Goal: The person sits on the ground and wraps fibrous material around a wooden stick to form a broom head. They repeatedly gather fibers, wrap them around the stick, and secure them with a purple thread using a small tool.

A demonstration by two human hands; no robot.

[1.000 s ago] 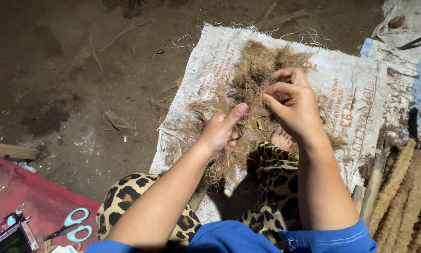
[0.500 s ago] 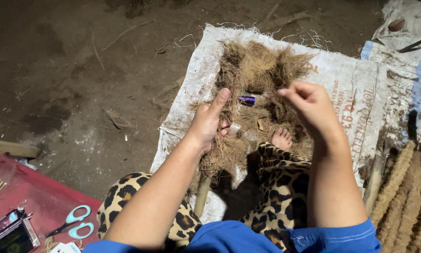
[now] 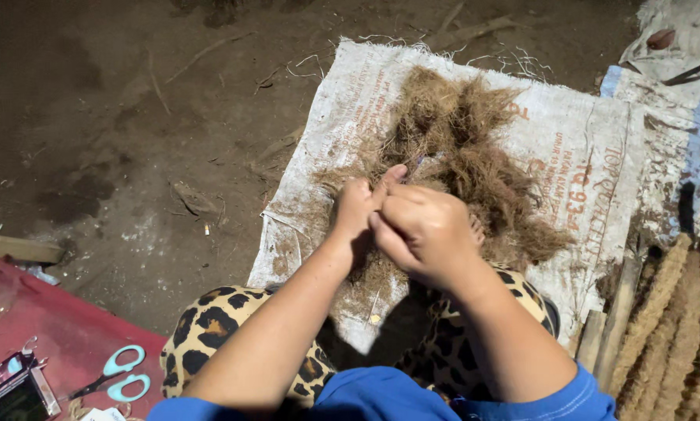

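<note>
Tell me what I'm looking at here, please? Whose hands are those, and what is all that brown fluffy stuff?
The camera sits on a person's head and looks down, so you see that person's own two arms. The left hand and the right hand are pressed close together, pinching some brown fibre, which looks like dry, hairy strands in a heap. The heap lies on a white woven sack spread on the dirt ground. Below are the person's knees in spotted trousers. At the bottom left, pale blue scissors lie on a red mat. On the right lie thick twisted ropes in the same brown.
</note>
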